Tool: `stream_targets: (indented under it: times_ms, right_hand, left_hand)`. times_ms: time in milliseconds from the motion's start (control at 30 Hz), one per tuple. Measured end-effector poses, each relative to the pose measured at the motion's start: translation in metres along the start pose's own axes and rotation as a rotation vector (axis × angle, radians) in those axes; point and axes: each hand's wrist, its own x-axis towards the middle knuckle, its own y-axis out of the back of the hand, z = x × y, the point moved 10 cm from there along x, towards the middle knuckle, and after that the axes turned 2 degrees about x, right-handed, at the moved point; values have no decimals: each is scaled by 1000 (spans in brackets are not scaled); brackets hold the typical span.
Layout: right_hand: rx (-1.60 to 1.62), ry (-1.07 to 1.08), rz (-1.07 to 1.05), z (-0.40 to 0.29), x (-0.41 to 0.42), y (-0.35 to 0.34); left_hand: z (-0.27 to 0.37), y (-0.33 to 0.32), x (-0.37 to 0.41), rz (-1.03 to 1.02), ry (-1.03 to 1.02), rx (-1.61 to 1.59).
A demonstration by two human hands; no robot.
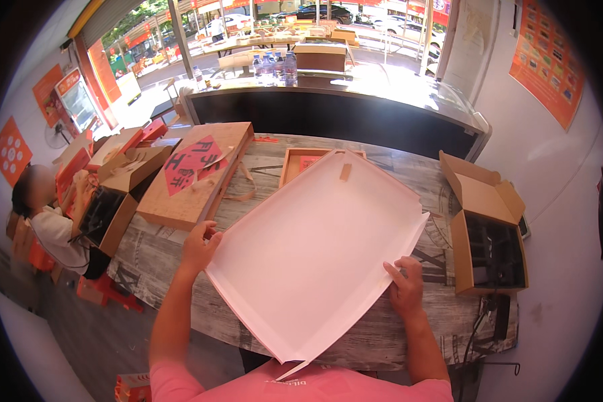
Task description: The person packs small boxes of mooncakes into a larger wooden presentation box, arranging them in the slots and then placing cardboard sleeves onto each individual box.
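Observation:
A large shallow cardboard box tray [311, 251], white inside, is tilted towards me above the table. My left hand [199, 247] grips its left edge, and my right hand [407, 284] holds the right edge. At the far end a small brown tab [346, 172] shows on the white face. Its right-hand side wall leans outward at the far corner, and a loose flap sticks out at the near corner against my pink shirt. Beyond the tray, partly covered by it, lies a shallow brown box [292, 162] with a red piece inside.
A wood-patterned carton [193, 176] with red paper labels bearing writing lies left, a ribbon handle beside it. Open brown cartons with black contents stand at right [490, 251] and left [105, 216]. A person [55, 226] sits at the left. Water bottles [276, 69] stand on the far counter.

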Motion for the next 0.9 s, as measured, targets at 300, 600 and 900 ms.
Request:
stream_targets:
  times_ms: [300,600,900]
  right_hand:
    - [-14,80,-66,-23,17,-1]
    - [164,106,-274,-45,48,-2]
    - [46,-192,-540,-16,89,-27]
  left_hand:
    - [-40,71,-118,340,274,-344]
    - [33,-50,-186,-214,521,-871]
    - [-3,-57,-189,-220,609,-983]
